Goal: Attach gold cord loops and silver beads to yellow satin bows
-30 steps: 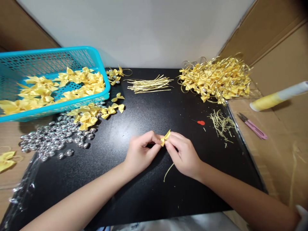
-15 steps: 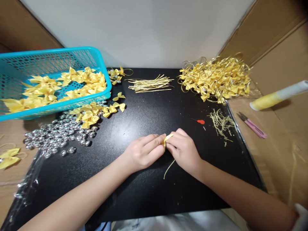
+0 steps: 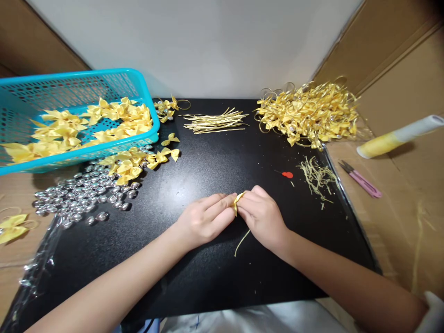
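Observation:
Both hands meet over the front middle of the black table. My left hand is closed in a pinch on a yellow ribbon bow, much of which its fingers hide. Against the bow's other side, my right hand is closed too, its fingertips touching the ribbon. A thin gold cord trails down from under the right hand toward the table's front. What the fingertips cover between them cannot be made out.
A turquoise basket of yellow bows stands left, beside silver beads and loose bows. Gold cords lie at the back. Finished-looking bow loops are heaped back right, near cord scraps, a red-headed threader and pink snips.
Both hands keep their hold on the bow with only a slight shift of the fingers. The whole view has moved a little, so things sit slightly further left.

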The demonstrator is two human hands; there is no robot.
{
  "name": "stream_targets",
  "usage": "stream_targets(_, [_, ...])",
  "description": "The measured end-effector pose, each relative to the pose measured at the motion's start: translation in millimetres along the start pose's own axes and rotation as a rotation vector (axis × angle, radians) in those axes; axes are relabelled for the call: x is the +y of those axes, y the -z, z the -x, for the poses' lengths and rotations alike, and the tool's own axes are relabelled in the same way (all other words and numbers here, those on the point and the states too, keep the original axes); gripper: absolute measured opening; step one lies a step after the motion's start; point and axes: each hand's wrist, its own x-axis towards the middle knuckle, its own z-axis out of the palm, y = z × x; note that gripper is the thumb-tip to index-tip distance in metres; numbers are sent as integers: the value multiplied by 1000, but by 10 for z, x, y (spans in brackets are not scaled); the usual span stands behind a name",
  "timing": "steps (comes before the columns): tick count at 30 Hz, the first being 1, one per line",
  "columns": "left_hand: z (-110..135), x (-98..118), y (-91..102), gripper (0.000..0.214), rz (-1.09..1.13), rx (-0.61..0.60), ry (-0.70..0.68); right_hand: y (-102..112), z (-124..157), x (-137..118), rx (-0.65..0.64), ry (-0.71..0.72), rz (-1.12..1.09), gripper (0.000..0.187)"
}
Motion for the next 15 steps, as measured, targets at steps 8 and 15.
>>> stream_targets(8, [14, 2, -11, 13, 14, 5, 14, -11, 2, -12, 4, 10, 32, 34])
stream_targets(15, [11, 3, -24, 14, 2, 23, 7, -22, 2, -8, 27, 37, 46, 33])
